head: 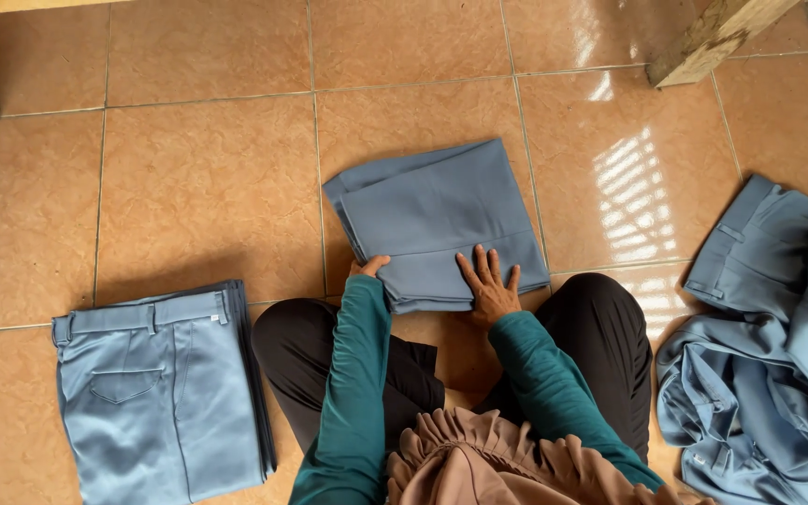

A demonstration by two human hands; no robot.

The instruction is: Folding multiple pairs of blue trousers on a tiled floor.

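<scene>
Folded trousers (437, 220), grey-blue, lay on the tiled floor (208, 178) just ahead of the person's knees. Floor was glossy orange-tan tile with thin grout lines and a window glare patch beyond and right of the right fingers. Wooden post foot (713, 37) stood far beyond the fingers, top right; another wood edge at far left. Fold's long axis ran left-right, slightly tilted, far edge rising to the right. Right hand (490, 288) lay flat on the near right corner, fingers (479, 266) spread open, gripping nothing. Left hand (367, 267) was at the near left corner, fingers curled on the cloth edge; firm grip or not, cannot tell. Count: one folded pair under the fingers, one folded stack (156, 388) well left of them, one loose heap (769, 346) well right; pieces in the heap and stack uncountable.
</scene>
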